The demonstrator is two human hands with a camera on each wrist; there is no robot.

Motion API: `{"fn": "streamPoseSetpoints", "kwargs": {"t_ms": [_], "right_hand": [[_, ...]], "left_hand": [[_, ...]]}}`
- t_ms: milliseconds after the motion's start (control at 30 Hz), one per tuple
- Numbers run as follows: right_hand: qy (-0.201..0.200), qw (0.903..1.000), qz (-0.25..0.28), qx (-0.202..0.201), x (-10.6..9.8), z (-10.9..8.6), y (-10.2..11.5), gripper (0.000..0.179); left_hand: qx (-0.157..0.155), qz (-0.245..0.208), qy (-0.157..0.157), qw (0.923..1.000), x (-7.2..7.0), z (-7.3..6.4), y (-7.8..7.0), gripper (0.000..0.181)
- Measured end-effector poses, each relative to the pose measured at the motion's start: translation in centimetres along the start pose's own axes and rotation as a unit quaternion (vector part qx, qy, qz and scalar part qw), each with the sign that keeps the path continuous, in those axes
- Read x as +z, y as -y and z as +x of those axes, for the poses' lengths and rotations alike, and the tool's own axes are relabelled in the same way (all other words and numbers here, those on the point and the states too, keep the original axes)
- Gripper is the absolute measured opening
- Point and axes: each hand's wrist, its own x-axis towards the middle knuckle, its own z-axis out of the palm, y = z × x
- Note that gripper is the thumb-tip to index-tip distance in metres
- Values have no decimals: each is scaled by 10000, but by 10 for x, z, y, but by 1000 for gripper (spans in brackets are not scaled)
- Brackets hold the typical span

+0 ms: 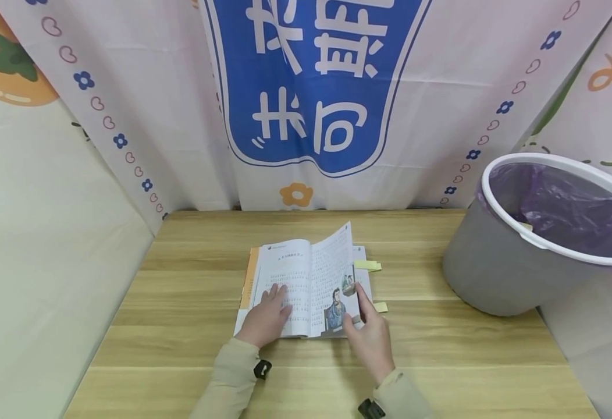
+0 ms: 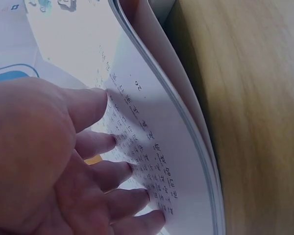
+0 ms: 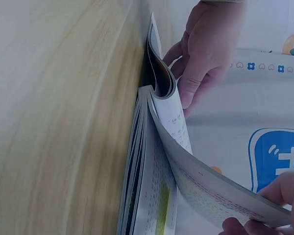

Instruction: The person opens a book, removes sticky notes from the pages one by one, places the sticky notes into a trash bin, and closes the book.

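An open book with printed text lies on the wooden table. My left hand rests on its left page, fingers spread and fairly straight; the left wrist view has those fingertips on the print. Along the book's right edge, my right hand pinches a lifted page that carries a colour drawing of a seated figure. This page curves up from the spine, its top corner raised. In the right wrist view, the thumb lies on one side of the lifted paper and curled fingers on the other.
Yellow sticky tabs stick out from the book's right side. A grey bin with a white rim and purple liner stands at the table's right. Printed cloth hangs behind the wooden table.
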Motion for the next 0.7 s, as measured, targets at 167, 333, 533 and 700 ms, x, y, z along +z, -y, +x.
{"fn": "streamPoseSetpoints", "kwargs": {"t_ms": [167,333,533,700], "right_hand": [[89,9998,-104,-121,3,0,4,70],[208,9990,-261,-309,6,0,7,71],[571,9952,-617,-504,14,-2,6,66],[878,9831,-1374,-832,23,-6,5,70]], "left_hand": [[5,-58,18,10000,-2,1,0,57],[19,-74,19,10000,-2,2,2,56],[-13,-115,-8,9999,-2,2,2,56],[-22,-146,-39,9999,-2,2,4,57]]}}
